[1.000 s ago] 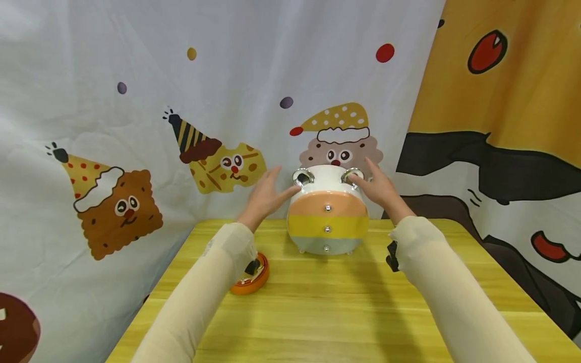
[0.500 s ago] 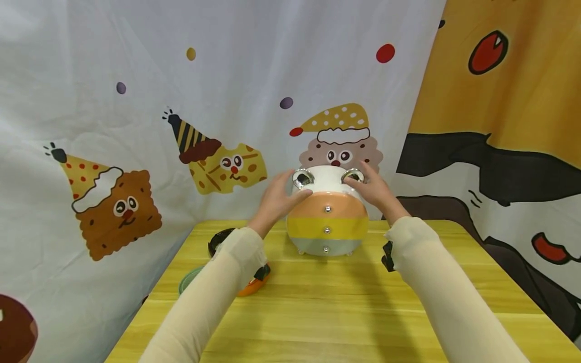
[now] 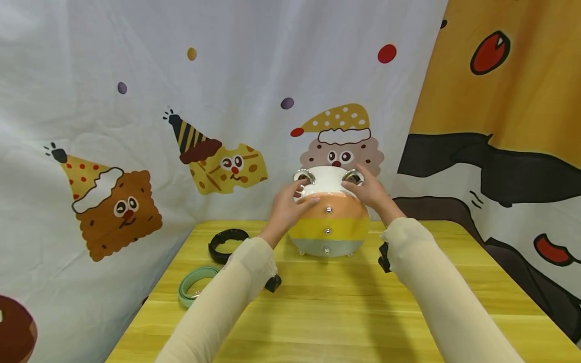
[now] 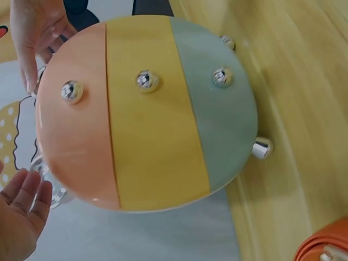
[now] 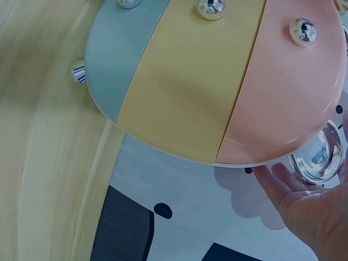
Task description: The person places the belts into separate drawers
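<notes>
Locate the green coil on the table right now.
In the head view, the green coil lies at the left of the table, just nearer the camera than the black coil, partly hidden by the left sleeve.

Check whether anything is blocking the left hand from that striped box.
Nothing visible stands between the left hand and the striped box; the black coil, green coil and orange coil lie on the table, out of that path.

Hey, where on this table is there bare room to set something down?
The biggest bare patch of table is in front of the striped cabinet, between the left sleeve and right sleeve. Another runs right of the right sleeve to the table's edge. The left is crowded: a black coil, a green coil and an orange coil.
</notes>
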`<action>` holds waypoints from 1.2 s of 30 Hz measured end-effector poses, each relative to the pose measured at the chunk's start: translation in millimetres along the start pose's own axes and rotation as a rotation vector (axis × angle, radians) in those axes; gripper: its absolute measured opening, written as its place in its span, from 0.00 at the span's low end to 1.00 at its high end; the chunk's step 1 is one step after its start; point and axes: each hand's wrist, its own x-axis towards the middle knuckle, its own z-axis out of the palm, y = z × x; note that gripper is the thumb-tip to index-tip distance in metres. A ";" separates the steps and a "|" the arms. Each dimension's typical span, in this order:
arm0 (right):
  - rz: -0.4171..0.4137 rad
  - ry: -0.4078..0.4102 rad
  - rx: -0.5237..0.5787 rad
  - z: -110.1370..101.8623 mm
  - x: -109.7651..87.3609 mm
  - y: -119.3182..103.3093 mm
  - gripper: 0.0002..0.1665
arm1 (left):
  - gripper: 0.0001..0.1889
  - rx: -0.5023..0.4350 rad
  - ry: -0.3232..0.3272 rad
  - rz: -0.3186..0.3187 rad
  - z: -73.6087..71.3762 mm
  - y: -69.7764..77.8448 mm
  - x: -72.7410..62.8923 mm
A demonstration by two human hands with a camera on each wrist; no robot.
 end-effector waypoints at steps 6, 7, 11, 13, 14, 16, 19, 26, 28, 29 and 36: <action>0.003 -0.004 0.024 1.2 0.5 1.7 0.45 | 0.33 -0.099 -0.013 -0.027 11.7 -4.4 -4.0; 0.000 -0.004 0.024 1.2 0.6 2.1 0.45 | 0.32 -0.119 -0.015 -0.027 13.8 -5.1 -4.5; -0.005 -0.005 0.022 1.7 1.3 3.7 0.45 | 0.31 -0.159 -0.016 -0.019 21.8 -8.4 -6.3; -0.001 -0.009 0.027 2.1 1.1 4.1 0.46 | 0.30 -0.158 -0.011 -0.018 25.7 -10.2 -7.2; 0.002 -0.011 0.031 2.3 1.1 4.3 0.46 | 0.30 -0.155 -0.008 -0.016 27.6 -11.1 -7.8; 0.009 -0.018 0.038 2.6 1.1 4.5 0.46 | 0.29 -0.156 -0.005 -0.016 31.1 -12.3 -9.0; 0.017 -0.028 0.051 2.5 0.9 4.8 0.46 | 0.28 -0.169 -0.004 -0.025 36.3 -14.6 -10.7; 0.020 -0.039 0.097 2.6 1.6 4.3 0.46 | 0.24 -0.228 0.040 -0.008 47.8 -18.8 -11.5; 0.014 -0.041 0.104 2.8 2.1 4.7 0.45 | 0.23 -0.242 0.057 0.012 50.8 -20.5 -11.2; 0.012 -0.041 0.105 2.9 2.3 5.0 0.45 | 0.22 -0.249 0.064 0.021 52.2 -21.6 -11.2; 0.004 -0.044 0.092 3.5 2.5 8.1 0.45 | 0.19 -0.291 0.110 0.086 61.5 -30.3 -10.9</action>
